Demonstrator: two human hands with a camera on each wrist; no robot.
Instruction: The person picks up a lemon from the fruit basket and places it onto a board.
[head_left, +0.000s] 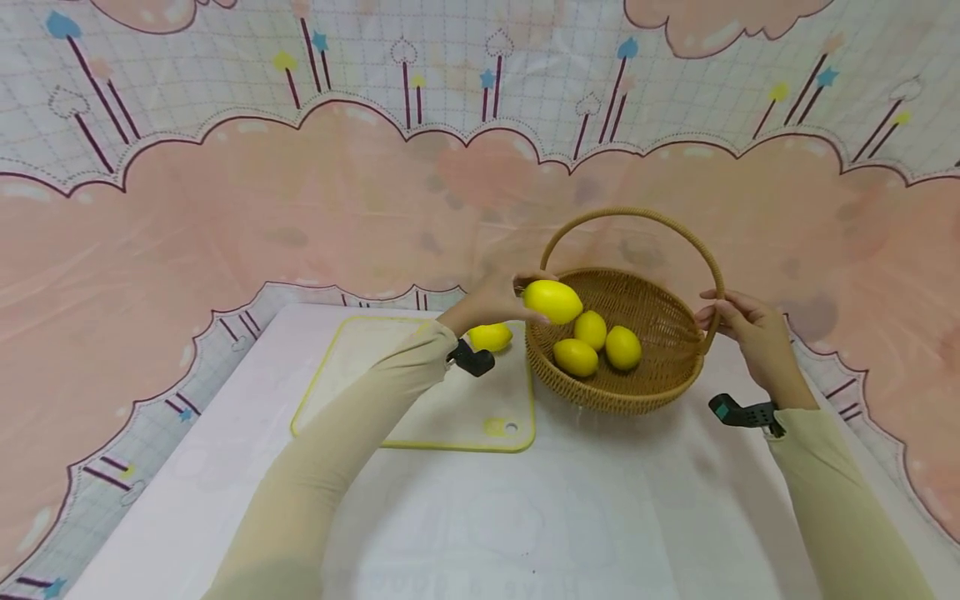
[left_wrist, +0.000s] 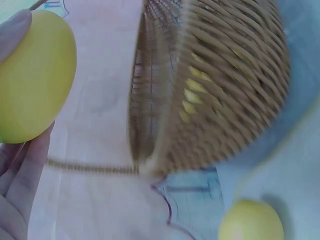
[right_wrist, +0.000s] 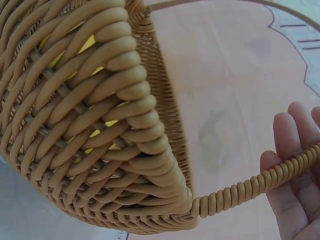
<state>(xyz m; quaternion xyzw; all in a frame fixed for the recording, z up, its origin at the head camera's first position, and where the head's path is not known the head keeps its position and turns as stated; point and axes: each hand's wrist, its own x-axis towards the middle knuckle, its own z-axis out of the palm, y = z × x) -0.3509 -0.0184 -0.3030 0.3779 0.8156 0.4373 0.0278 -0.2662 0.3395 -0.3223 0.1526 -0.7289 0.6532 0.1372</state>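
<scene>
My left hand (head_left: 495,300) grips a yellow lemon (head_left: 552,302) over the left rim of a brown wicker basket (head_left: 663,354). The same lemon (left_wrist: 37,80) shows large in the left wrist view, between thumb and fingers. Three lemons (head_left: 576,357) lie together inside the basket. At the basket's right side my right hand (head_left: 761,333) holds the lower part of the arched handle (head_left: 712,258); its fingers (right_wrist: 285,137) show behind the wrapped handle in the right wrist view. Another lemon (head_left: 491,337) lies on a white cutting board, partly behind my left wrist.
The yellow-edged cutting board (head_left: 450,421) lies flat on the white table (head_left: 480,517), left of the basket. A patterned pink cloth (head_left: 375,208) hangs behind the table and shows along both sides.
</scene>
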